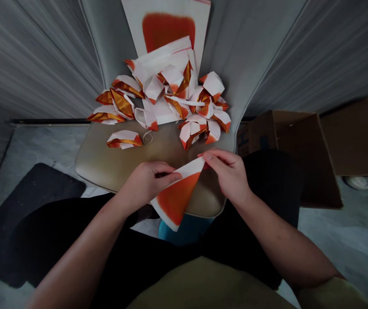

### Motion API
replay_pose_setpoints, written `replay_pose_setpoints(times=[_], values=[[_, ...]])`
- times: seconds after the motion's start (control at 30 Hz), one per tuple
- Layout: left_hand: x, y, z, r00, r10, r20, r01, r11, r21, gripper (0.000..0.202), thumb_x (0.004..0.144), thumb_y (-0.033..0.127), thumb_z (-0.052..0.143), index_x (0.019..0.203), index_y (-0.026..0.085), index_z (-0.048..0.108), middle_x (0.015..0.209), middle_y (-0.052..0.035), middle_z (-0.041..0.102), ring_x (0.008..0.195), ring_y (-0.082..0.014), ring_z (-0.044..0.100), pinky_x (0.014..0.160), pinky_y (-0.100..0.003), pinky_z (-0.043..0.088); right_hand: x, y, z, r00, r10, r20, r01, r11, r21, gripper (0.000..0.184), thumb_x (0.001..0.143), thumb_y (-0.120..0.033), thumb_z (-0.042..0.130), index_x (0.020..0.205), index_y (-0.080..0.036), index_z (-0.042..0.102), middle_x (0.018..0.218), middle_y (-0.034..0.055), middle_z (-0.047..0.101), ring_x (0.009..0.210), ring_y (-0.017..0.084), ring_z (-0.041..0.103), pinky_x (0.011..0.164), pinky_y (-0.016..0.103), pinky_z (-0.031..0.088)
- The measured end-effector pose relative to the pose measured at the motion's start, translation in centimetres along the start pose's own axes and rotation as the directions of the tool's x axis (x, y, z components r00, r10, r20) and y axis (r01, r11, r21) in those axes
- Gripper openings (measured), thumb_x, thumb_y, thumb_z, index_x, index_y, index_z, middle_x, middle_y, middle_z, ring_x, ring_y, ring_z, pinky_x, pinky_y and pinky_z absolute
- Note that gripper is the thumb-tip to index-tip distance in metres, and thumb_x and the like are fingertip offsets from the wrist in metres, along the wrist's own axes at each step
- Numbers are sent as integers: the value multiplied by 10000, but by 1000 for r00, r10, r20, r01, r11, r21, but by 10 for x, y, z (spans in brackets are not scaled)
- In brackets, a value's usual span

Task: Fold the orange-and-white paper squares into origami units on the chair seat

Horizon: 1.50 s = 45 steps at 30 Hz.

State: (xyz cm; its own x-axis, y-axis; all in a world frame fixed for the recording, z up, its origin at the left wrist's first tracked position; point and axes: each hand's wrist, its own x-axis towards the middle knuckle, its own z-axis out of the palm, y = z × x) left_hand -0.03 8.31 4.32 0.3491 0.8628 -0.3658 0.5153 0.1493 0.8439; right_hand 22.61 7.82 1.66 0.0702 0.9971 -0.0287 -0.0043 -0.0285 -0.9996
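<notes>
Between my hands, above the chair's front edge, is a folded sheet of paper (pixel 180 195), white along its borders with an orange middle. My left hand (pixel 150 182) pinches its upper left edge, thumb on top. At the upper right corner, my right hand (pixel 227 169) grips the paper between thumb and fingers. Just beyond lie several folded paper ingots (pixel 124 139), white and orange with shiny gold hollows, heaped on the chair seat (pixel 103 165). Behind and under them is a stack of flat paper sheets (pixel 169 30) with an orange patch, leaning on the backrest.
A thin curled strip (pixel 147 137) lies on the seat near one ingot. Open cardboard boxes (pixel 306 159) stand on the floor to the right. A dark mat (pixel 32 214) is on the left, and something blue (pixel 180 231) shows below the seat. Grey curtains (pixel 35 56) hang behind.
</notes>
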Motion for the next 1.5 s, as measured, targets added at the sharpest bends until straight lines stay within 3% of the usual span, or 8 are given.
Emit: replay_pose_setpoints(times=[0.13, 0.37, 0.5, 0.63, 0.77, 1.07, 1.27, 1.5], values=[[3, -2, -6, 999, -32, 14, 30, 996, 78, 375, 830, 566, 657, 810, 213, 782, 765, 10, 707, 679, -138, 578, 613, -245, 427, 5, 1, -5, 980, 8, -198, 11, 995, 95, 99, 831, -342, 758, 780, -271, 804, 715, -29, 733, 640, 129, 620, 612, 274, 507], [13, -14, -23, 978, -105, -178, 117, 991, 62, 447, 761, 639, 674, 764, 198, 748, 664, 13, 650, 594, -130, 515, 526, -235, 361, 23, -1, -14, 898, 24, -439, 58, 983, 172, 138, 753, -341, 753, 705, -214, 727, 588, -50, 599, 532, 92, 505, 507, 235, 421], [15, -23, -20, 940, -128, -316, 106, 991, -86, 473, 726, 653, 717, 728, 180, 720, 631, 13, 604, 563, -116, 461, 509, -233, 324, 17, 1, -14, 897, 15, -441, 47, 990, 130, 196, 758, -387, 747, 705, -207, 693, 570, -58, 565, 525, 91, 513, 507, 232, 427], [13, -28, -11, 959, -73, -276, 27, 986, -167, 458, 757, 620, 695, 847, 176, 767, 741, -3, 675, 636, -132, 512, 575, -241, 387, 0, 3, -20, 898, 26, -439, 11, 997, 80, 239, 753, -432, 761, 730, -202, 700, 585, -50, 585, 534, 96, 533, 521, 236, 428], [10, -28, -3, 971, -30, -237, 24, 999, -29, 507, 767, 662, 650, 793, 165, 748, 645, 12, 586, 605, -126, 452, 544, -244, 330, -18, 9, -33, 894, 120, -431, -107, 993, 54, 278, 705, -456, 790, 712, -193, 699, 580, -35, 599, 534, 105, 532, 514, 240, 405], [6, -26, 9, 972, 28, -232, 15, 983, 183, 588, 791, 722, 530, 775, 169, 730, 612, 29, 510, 590, -131, 431, 553, -260, 326, -35, 22, -49, 916, 75, -393, -144, 978, -151, 335, 769, -518, 698, 700, -190, 675, 610, -21, 600, 557, 115, 515, 548, 258, 409], [14, -30, 7, 943, 78, -325, 42, 937, 346, 492, 891, 600, 504, 842, 179, 753, 748, -11, 681, 698, -166, 559, 626, -271, 375, -30, 33, -46, 949, 72, -306, -167, 941, -296, 412, 774, -579, 659, 671, -180, 677, 594, -2, 621, 566, 144, 517, 558, 281, 396], [24, -23, 11, 907, 147, -395, 110, 823, 558, 370, 933, 468, 527, 923, 191, 773, 961, -93, 762, 884, -236, 664, 735, -308, 436, -27, 34, -39, 961, -16, -278, -145, 824, -548, 348, 840, -495, 593, 666, -206, 680, 646, 11, 646, 652, 174, 536, 626, 304, 336]])
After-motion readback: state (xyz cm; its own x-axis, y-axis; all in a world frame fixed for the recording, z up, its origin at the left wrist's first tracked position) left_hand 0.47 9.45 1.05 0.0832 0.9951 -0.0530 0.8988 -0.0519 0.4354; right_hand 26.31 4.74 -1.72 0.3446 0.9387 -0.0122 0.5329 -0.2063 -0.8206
